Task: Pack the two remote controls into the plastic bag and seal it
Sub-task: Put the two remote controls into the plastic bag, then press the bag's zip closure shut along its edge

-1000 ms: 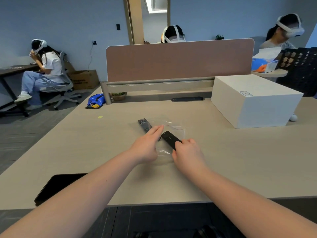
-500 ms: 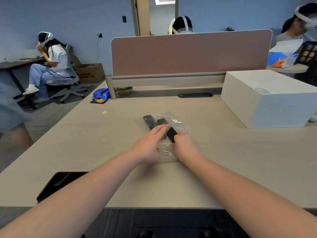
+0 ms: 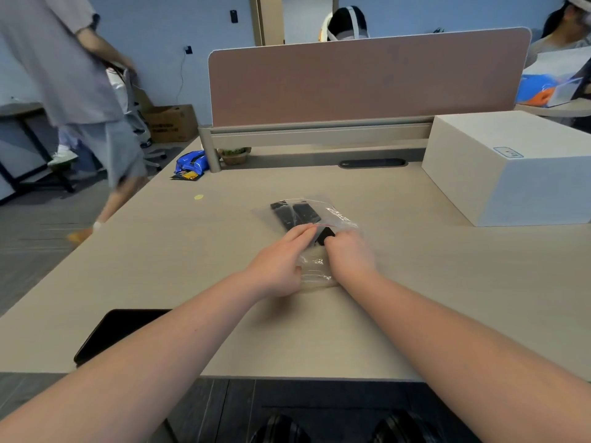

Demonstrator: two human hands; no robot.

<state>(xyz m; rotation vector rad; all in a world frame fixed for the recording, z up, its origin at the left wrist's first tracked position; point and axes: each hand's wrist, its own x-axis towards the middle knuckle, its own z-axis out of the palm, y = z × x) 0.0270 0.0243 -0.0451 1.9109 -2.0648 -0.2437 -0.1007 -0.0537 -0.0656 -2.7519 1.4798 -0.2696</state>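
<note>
Both remotes (image 3: 295, 215) lay side by side, long axes toward 11 o'clock, far ends past the bag (image 3: 315, 266) mouth; left hand (image 3: 281, 266) fingers pinched the mouth, right hand (image 3: 348, 254) clamped a remote's near end.

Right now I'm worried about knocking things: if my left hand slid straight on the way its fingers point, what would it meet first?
Probably the right hand at the plastic bag mouth; depth is unclear.

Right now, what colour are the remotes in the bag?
Black. Both remotes show through the clear bag in the head view.
</note>
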